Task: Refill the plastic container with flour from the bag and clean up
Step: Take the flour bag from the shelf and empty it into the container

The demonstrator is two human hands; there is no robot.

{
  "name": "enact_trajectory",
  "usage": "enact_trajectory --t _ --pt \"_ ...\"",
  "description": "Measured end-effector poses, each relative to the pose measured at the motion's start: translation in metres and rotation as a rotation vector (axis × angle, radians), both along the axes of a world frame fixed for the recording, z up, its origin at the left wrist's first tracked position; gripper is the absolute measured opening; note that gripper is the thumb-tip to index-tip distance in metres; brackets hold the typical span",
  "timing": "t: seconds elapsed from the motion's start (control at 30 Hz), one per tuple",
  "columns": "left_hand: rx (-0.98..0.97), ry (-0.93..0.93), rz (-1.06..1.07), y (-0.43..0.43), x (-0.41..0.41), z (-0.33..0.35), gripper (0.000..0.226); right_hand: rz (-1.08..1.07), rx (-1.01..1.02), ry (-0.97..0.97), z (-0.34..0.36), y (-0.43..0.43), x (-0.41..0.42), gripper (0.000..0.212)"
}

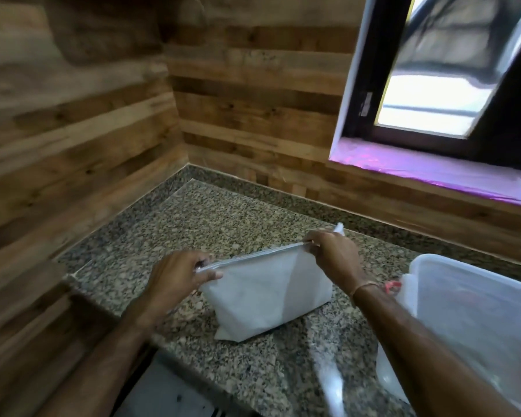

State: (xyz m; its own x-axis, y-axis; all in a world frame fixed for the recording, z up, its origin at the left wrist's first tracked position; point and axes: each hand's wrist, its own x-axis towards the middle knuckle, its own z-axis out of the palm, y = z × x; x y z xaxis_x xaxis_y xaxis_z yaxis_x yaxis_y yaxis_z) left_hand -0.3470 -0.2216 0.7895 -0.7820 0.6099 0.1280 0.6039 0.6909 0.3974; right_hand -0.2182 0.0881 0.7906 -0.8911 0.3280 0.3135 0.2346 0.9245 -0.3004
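Observation:
A white flour bag (265, 293) stands on the speckled granite counter (211, 221), its top edge pressed flat. My left hand (178, 275) pinches the left end of that top edge. My right hand (334, 254) pinches the right end, with a corner of the bag sticking up behind the fingers. To the right sits a translucent plastic container (475, 320), partly behind my right forearm. Its contents are not clear, though something reddish shows through the wall.
Wood-plank walls close the counter in on the left and at the back. A dark-framed window (439, 73) with a purple-lit sill is at the upper right. Below the counter's front edge lies a grey surface (163, 392).

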Motion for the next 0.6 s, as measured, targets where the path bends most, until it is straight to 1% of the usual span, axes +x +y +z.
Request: enact_trajectory --t 0.03,0.17,0.27,0.33,0.37,0.4,0.47,0.5,0.53,0.57,0.6 --pt "-0.012 -0.044 -0.023 -0.006 -0.003 0.006 0.039 0.055 -0.038 0.025 -0.001 -0.017 -0.003 0.01" --pt "-0.004 -0.084 -0.11 -0.012 -0.011 0.028 0.021 0.333 -0.153 0.029 -0.016 -0.102 -0.023 0.027" --pt "0.047 -0.111 -0.139 -0.014 -0.013 0.042 0.013 0.403 -0.265 0.051 -0.026 -0.15 -0.04 0.036" --pt "0.077 -0.108 -0.142 -0.015 -0.012 0.046 0.01 0.411 -0.37 0.118 -0.027 -0.165 -0.044 0.032" --pt "0.122 -0.129 -0.146 -0.016 -0.011 0.047 0.008 0.402 -0.422 0.151 -0.028 -0.168 -0.045 0.029" --pt "0.208 -0.193 -0.146 -0.017 -0.01 0.047 0.007 0.386 -0.476 0.176 -0.028 -0.17 -0.045 0.025" --pt "0.487 -0.416 -0.116 -0.021 -0.007 0.044 0.006 0.324 -0.62 0.208 -0.03 -0.173 -0.046 0.019" --pt "0.604 -0.482 -0.08 -0.023 -0.006 0.038 0.006 0.289 -0.717 0.219 -0.031 -0.175 -0.046 0.019" --pt "0.667 -0.5 -0.041 -0.026 -0.004 0.03 0.008 0.252 -0.815 0.233 -0.031 -0.176 -0.047 0.023" --pt "0.657 -0.489 -0.016 -0.027 -0.001 0.019 0.009 0.227 -0.91 0.248 -0.032 -0.176 -0.047 0.027" --pt "0.614 -0.483 -0.016 -0.028 0.003 0.006 0.011 0.211 -0.984 0.252 -0.033 -0.174 -0.047 0.025"
